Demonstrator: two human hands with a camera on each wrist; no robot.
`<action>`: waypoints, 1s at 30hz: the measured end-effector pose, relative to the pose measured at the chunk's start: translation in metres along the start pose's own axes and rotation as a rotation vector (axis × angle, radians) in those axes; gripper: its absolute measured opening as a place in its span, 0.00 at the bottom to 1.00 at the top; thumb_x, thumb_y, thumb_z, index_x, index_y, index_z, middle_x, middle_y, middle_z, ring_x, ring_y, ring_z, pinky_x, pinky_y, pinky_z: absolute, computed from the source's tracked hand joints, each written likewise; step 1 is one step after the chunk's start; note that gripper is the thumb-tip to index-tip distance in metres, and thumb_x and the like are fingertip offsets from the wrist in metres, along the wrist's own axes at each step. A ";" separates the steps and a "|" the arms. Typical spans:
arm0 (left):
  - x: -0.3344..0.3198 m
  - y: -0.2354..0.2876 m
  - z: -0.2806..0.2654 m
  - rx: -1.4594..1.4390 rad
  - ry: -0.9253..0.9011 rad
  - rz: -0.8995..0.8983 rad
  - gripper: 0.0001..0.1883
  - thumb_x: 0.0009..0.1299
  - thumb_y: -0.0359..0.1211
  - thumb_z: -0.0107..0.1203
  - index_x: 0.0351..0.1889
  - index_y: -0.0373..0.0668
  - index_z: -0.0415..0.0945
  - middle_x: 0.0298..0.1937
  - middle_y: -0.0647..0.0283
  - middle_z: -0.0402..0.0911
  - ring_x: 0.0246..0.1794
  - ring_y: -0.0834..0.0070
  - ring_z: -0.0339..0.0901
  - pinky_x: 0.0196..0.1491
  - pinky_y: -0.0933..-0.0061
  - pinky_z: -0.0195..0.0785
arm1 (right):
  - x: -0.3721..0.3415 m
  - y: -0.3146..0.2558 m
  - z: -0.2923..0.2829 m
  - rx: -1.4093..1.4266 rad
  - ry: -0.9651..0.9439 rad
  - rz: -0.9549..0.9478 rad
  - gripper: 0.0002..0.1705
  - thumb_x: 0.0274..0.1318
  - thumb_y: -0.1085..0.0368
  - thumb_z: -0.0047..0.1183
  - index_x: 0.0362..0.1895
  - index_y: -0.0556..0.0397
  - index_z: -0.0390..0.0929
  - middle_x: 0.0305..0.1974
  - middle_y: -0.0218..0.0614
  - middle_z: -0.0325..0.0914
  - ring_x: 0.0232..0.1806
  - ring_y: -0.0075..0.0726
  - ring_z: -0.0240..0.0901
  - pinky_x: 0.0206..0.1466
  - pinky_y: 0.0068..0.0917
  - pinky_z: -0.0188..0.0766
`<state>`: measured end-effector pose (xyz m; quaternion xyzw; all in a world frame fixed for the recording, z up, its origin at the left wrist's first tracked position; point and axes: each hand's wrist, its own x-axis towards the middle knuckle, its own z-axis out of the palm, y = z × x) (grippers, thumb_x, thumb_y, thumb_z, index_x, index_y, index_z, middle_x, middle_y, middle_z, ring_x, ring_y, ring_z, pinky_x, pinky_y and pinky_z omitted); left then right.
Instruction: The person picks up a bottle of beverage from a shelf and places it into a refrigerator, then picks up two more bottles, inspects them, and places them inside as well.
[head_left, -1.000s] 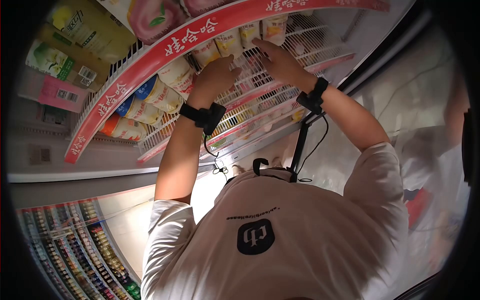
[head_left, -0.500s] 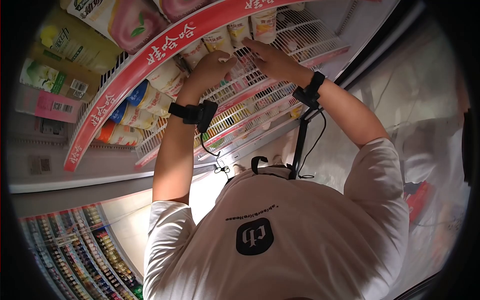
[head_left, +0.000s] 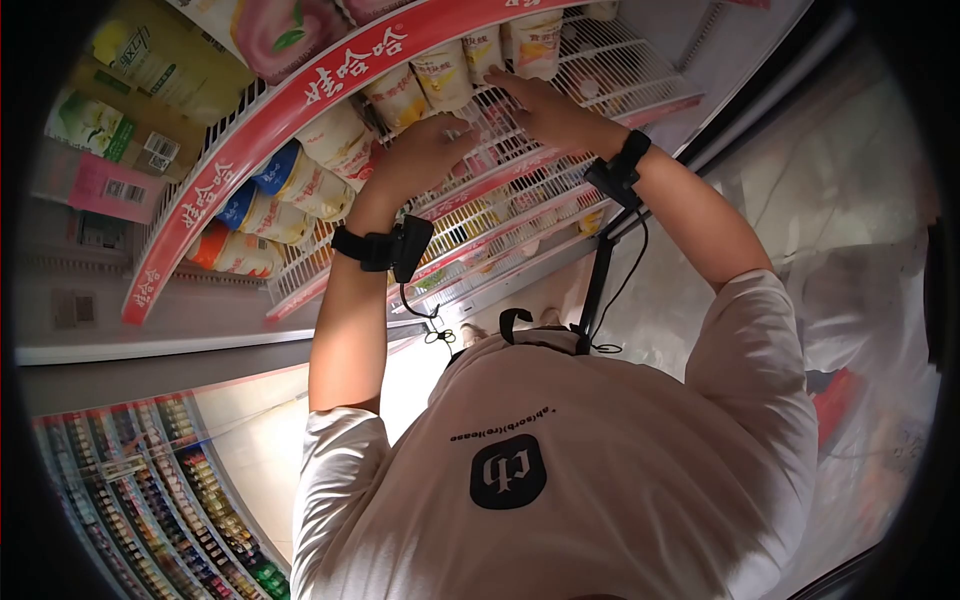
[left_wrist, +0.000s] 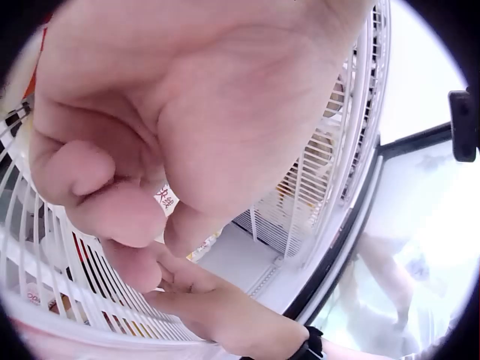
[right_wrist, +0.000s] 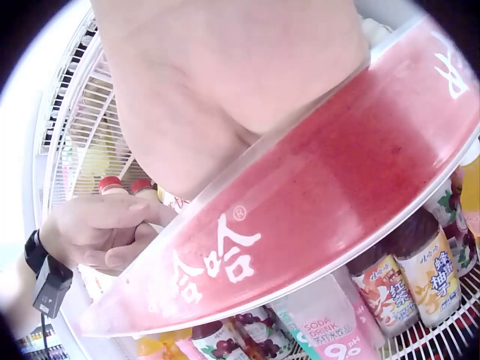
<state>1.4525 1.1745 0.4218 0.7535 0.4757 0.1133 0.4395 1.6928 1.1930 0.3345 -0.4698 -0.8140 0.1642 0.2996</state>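
Both hands reach under the red shelf strip (head_left: 355,62), in front of a row of white bottles with yellow labels. The left hand (head_left: 425,155) is just below a yellow-labelled bottle (head_left: 440,75), its fingers loosely bent. From the left wrist, its palm and bent fingers (left_wrist: 135,214) show nothing held between them. The right hand (head_left: 555,112) has its fingers stretched out, a fingertip right at the lower end of another white bottle (head_left: 482,52). In the right wrist view the strip hides the right fingertips. Black cameras are strapped to both wrists.
White wire shelves (head_left: 600,85) run below the hands. Blue-capped bottles (head_left: 300,180) and an orange-capped bottle (head_left: 235,250) stand to the left. Larger bottles of yellow drink (head_left: 160,60) are above the strip. A dark door frame (head_left: 690,150) borders the right.
The left hand has shifted slightly down and away from the bottles, so more of the yellow labels shows. The right hand stays near the same bottle, and the head view has tilted a little.
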 end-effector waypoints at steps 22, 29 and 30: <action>-0.037 -0.006 -0.009 -0.063 -0.046 0.034 0.22 0.72 0.44 0.56 0.55 0.36 0.75 0.31 0.59 0.83 0.29 0.79 0.81 0.34 0.77 0.71 | 0.008 0.002 0.011 -0.154 0.019 0.049 0.38 0.56 0.73 0.49 0.72 0.43 0.58 0.72 0.39 0.58 0.51 0.55 0.68 0.62 0.44 0.65; -0.036 -0.008 -0.011 -0.100 -0.082 0.021 0.23 0.71 0.45 0.57 0.55 0.37 0.75 0.34 0.59 0.84 0.31 0.77 0.81 0.36 0.76 0.72 | 0.013 0.000 0.005 -0.138 -0.071 0.137 0.40 0.55 0.71 0.52 0.73 0.45 0.56 0.74 0.43 0.55 0.62 0.60 0.65 0.63 0.44 0.65; -0.036 -0.008 -0.011 -0.100 -0.081 0.020 0.23 0.71 0.45 0.57 0.55 0.37 0.75 0.34 0.59 0.84 0.31 0.77 0.81 0.36 0.76 0.72 | 0.013 -0.001 0.006 -0.138 -0.071 0.136 0.40 0.55 0.71 0.52 0.73 0.45 0.56 0.74 0.43 0.55 0.62 0.60 0.65 0.63 0.44 0.65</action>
